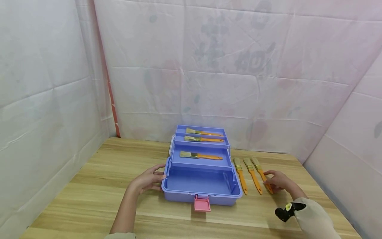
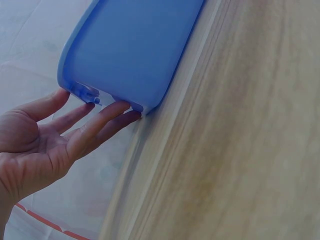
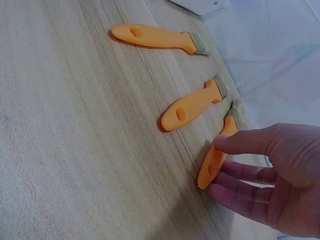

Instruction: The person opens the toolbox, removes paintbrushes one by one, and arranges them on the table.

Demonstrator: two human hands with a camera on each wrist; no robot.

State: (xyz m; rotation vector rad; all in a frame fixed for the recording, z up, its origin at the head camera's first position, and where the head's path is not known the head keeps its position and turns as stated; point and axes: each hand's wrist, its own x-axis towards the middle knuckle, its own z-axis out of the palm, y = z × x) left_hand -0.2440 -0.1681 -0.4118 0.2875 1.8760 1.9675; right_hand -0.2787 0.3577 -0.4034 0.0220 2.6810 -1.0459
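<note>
Right of the periwinkle cantilever toolbox [image 1: 179,196], the right hand [image 1: 280,180] pinches the outermost paintbrush [image 3: 211,164], firmness hard to judge; two paintbrushes [image 1: 241,178] lie nearer the toolbox, three tray paintbrushes [image 1: 209,157] inside. The left hand [image 1: 150,178], fingers extended, touches its left end.

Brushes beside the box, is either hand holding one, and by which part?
The right hand pinches the rightmost brush by its orange handle, between thumb and fingers. The left hand holds no brush; it touches the box's side.
</note>
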